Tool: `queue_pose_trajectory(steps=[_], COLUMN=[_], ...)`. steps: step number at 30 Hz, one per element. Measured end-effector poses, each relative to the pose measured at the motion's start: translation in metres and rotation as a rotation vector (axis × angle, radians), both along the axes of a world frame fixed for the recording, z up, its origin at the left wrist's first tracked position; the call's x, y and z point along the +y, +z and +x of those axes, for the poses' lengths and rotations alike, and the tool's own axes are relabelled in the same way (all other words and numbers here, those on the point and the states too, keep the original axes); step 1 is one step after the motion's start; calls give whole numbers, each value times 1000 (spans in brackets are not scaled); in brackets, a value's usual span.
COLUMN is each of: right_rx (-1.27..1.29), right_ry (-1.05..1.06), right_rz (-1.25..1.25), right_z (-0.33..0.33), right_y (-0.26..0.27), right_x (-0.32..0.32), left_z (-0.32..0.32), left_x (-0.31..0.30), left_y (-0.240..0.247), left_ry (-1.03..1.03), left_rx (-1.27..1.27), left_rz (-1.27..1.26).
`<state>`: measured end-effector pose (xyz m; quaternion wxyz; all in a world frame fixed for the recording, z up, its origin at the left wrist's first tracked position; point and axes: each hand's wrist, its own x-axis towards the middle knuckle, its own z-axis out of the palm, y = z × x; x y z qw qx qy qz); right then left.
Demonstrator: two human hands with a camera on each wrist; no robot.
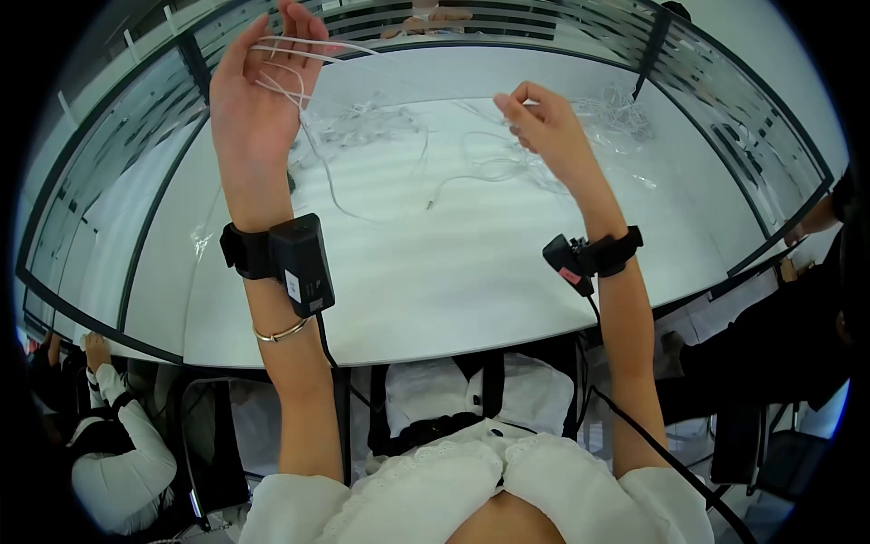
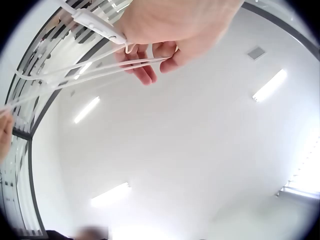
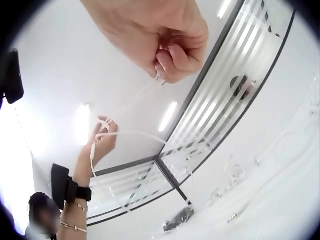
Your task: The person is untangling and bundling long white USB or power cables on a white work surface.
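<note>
My left hand [image 1: 263, 100] is raised at the upper left, palm turned up. Its thumb and fingers pinch a thin white earphone cable [image 2: 107, 71], and loops of it cross the fingers. A slim white inline control [image 2: 97, 25] hangs by that hand, with cable trailing down toward the table. At the right, my right hand [image 1: 553, 127] is held above the table with curled fingers. They pinch the cable's other stretch [image 3: 160, 75], which spans between both hands. A metal plug [image 1: 430, 205] on a white cord lies on the white table [image 1: 381, 290].
Clear plastic bags and white cables [image 1: 362, 122] lie at the back left of the table. Another tangled pile [image 1: 621, 113] sits at the back right. A dark grey object [image 3: 178, 219] rests near the partition [image 1: 648, 45]. Other people sit at both sides.
</note>
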<state>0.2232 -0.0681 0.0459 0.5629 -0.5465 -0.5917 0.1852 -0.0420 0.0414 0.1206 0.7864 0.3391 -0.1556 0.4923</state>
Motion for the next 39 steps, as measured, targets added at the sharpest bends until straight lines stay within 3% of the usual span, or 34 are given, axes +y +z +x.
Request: queue_pose_trajectory(steps=[1,4,7,8,12,15,19,27,30,33,34,37,39], right_rx=[16,35,84,99,119,174,144,-1,11,-2,62,68,1], right_ry=[0,-136,-200,-227,-298,-300,-283,-335,-203,-71,-128,-22,146], right_rz=[-15,100,155,183,329,358,424,252,-38,-162,-272,-486,-520], right_z=[-3,6,27,33,68,86,93,118,120,129,115,95,82], right_y=[-6,-10,-7,-4,13,25,44,26,6,-34,-36,-48,-57], right_x=[2,0,-5,-9,-24,-37,-48,-69,-82,-79,-78,-68,-62], left_z=[-3,-10,-16,-4,-17,-32,-22,-19,-17,-11,-7,13,23], left_x=[0,0,-21,-53,-49,-39,-57,-80,-80,-78,-77,-66,-53], left_y=[0,-8,-26,-17,-45,-55,-45,-45,-44,-18,-15,20,43], left_ry=[-134,-191,-31,311,356,91,91,46,286,261,402,533,533], left_rx=[-44,102,278,546,962,1067,1301,1418,1331,1272,1272,1208,1175], left_rz=[36,-63,92,-8,360,408,591,874,833,759,771,864,1105])
